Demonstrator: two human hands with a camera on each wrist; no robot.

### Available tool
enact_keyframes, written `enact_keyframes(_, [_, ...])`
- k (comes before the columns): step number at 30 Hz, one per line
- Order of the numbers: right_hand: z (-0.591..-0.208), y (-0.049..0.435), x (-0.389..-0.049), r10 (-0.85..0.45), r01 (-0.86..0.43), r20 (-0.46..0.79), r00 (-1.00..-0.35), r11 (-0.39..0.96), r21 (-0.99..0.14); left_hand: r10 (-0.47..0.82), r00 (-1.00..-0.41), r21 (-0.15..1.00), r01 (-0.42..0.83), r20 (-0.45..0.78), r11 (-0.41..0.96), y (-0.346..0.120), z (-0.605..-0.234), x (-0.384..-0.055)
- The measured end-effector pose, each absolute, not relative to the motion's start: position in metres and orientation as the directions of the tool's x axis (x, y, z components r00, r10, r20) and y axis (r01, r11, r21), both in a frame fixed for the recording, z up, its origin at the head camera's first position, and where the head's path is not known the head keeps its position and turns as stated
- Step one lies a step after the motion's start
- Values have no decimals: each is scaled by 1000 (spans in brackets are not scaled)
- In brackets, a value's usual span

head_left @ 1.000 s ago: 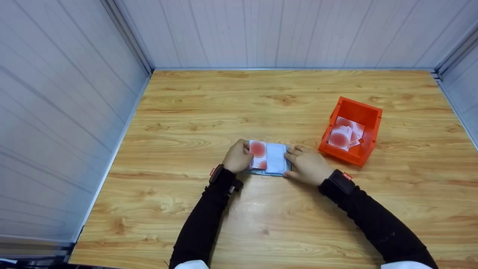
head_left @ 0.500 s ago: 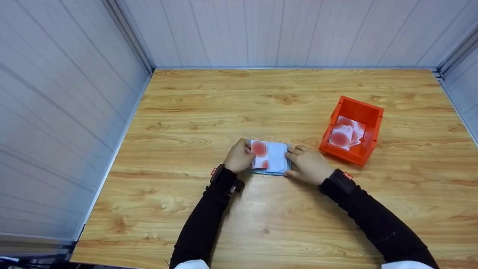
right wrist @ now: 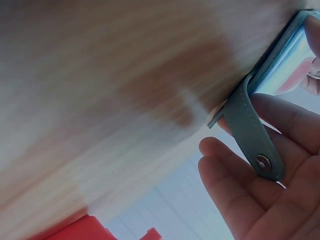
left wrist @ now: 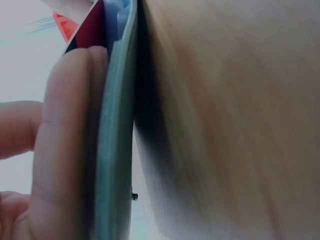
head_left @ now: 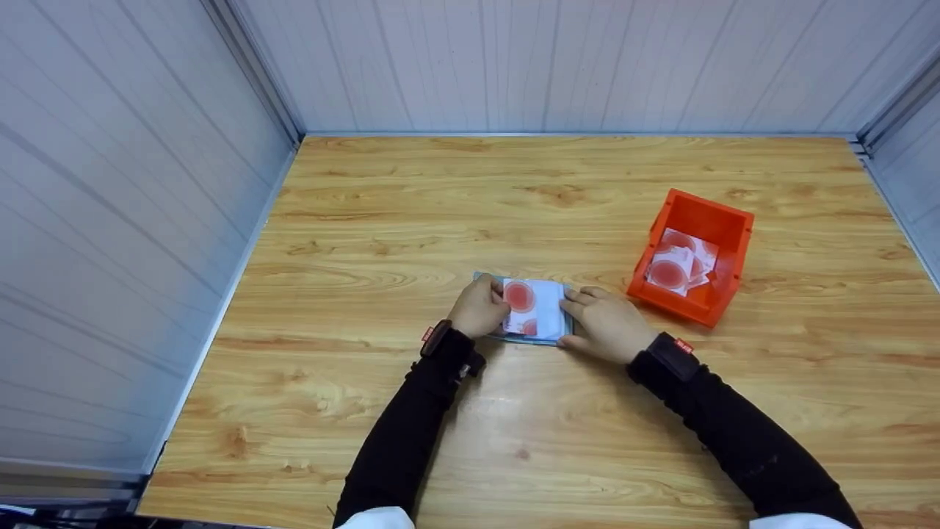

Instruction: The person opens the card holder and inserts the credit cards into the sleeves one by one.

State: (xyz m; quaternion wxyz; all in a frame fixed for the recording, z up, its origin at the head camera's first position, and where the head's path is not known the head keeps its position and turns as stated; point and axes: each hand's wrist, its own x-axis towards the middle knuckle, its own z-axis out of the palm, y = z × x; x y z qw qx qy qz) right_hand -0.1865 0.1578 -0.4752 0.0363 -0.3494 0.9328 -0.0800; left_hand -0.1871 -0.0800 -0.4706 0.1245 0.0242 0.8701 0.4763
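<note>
A grey-green card holder (head_left: 514, 339) lies spread on the table, with pale sleeves (head_left: 551, 312) inside. My left hand (head_left: 478, 307) pinches the left edge of a white card with red circles (head_left: 521, 303), which overlaps the sleeves. In the left wrist view, my fingers (left wrist: 62, 140) run along the inside of the cover (left wrist: 116, 150). My right hand (head_left: 608, 323) grips the holder's right end, fingertips on the sleeve edge and thumb at the near corner. In the right wrist view, a strap with a metal snap (right wrist: 263, 162) hangs across that hand's fingers.
An orange bin (head_left: 723, 220) stands to the right, beyond the right hand, with several similar cards (head_left: 670, 273) in it. The wooden table (head_left: 411, 198) meets pale panel walls (head_left: 470, 66) at the back and sides.
My left hand has moved a little to the right, carrying the card further across the sleeves. More of the holder's left side shows. The right hand stays in place.
</note>
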Motion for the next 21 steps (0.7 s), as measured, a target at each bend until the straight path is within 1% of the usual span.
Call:
enact_keyframes(11, [-473, 158, -186, -642, -625, -37, -766, 757, -191, 175, -963, 794, -59, -204, 606, -68, -466, -190])
enact_keyframes(21, [-475, 159, -186, -646, -633, -15, -763, 753, -180, 172, -965, 748, -33, -196, 663, -55, -466, -191])
